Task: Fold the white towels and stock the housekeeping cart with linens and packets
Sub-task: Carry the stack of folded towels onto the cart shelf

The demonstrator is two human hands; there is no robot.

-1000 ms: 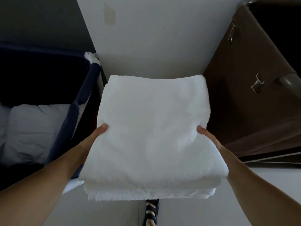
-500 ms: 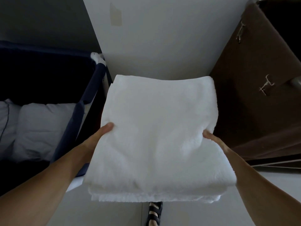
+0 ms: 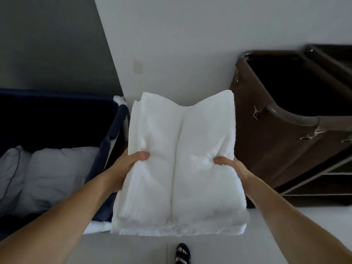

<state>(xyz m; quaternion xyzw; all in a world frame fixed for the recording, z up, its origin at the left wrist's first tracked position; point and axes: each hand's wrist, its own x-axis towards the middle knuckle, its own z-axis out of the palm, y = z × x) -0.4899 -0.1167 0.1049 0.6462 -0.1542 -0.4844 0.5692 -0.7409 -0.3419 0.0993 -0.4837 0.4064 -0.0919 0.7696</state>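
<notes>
1. Two hands. The left hand (image 3: 131,162) and right hand (image 3: 227,163) each grip the white towel stack (image 3: 179,178), thumbs on top; the stack hides the fingers.
2. One stack, held in the air between bin and cart, creased down the middle. Layer count unclear.
3. Left: one navy bin (image 3: 112,141) with two grey pillows (image 3: 57,172). Right: one brown cart (image 3: 276,141). Below: one sandalled foot (image 3: 182,253).

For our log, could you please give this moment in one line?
left hand grips towel; right hand grips towel; towel creased lengthwise
</notes>
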